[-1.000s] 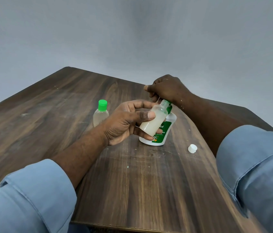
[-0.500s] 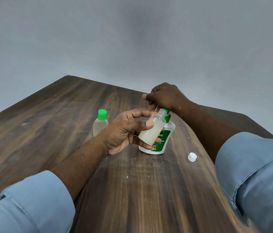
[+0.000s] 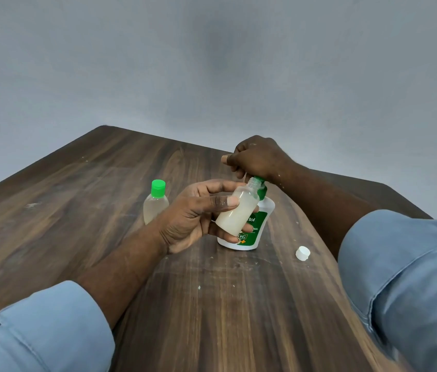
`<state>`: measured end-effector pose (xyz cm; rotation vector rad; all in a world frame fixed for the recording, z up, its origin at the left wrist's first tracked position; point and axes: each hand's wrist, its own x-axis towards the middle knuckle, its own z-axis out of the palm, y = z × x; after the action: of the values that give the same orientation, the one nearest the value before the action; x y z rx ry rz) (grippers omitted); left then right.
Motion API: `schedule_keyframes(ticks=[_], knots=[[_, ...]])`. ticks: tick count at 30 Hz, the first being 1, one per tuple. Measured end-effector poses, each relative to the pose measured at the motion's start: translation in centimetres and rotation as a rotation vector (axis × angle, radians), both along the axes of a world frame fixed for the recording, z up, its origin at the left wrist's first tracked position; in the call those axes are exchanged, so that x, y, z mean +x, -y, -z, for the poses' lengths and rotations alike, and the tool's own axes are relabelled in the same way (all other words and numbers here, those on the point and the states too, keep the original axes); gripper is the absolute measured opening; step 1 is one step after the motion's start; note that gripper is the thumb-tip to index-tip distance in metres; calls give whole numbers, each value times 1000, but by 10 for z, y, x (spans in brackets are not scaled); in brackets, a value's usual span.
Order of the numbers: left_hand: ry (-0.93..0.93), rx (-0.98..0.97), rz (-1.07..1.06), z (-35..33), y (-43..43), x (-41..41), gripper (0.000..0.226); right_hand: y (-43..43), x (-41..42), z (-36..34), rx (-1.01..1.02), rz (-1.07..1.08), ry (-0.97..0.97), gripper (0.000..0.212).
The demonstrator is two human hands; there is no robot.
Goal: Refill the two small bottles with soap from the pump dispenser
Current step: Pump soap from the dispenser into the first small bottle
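My left hand [image 3: 196, 218] grips a small clear bottle [image 3: 236, 210] without its cap, tilted, mostly full of whitish soap, its mouth up under the pump spout. My right hand [image 3: 257, 157] is closed over the green pump head of the white and green pump dispenser [image 3: 255, 232], which stands on the wooden table [image 3: 212, 304]. A thin white strand runs from the spout to the bottle's mouth. A second small bottle with a green cap [image 3: 156, 202] stands upright just left of my left hand.
A loose white cap [image 3: 302, 253] lies on the table to the right of the dispenser. Small white specks dot the wood near it. The table's far corner and edges meet a plain grey wall behind. Blue sleeves cover both forearms.
Both hands, the bottle and the dispenser sit lower in the view than before, as the camera tilted up. The grips are the same.
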<state>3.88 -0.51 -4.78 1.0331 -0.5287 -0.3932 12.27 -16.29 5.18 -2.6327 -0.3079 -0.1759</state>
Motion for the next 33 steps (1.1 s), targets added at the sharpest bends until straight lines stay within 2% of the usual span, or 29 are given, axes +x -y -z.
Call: schedule_keyframes(ticks=[8, 18, 25, 33], knots=[[5, 7, 4, 1, 1, -1, 37, 2, -1, 7, 88, 22, -7, 34], [18, 15, -9, 1, 0, 3, 46, 1, -1, -1, 50, 7, 9, 35], [15, 12, 1, 2, 1, 0, 38, 1, -2, 7, 85, 21, -5, 34], [20, 15, 2, 2, 1, 2, 41, 1, -2, 2, 31, 7, -18, 35]])
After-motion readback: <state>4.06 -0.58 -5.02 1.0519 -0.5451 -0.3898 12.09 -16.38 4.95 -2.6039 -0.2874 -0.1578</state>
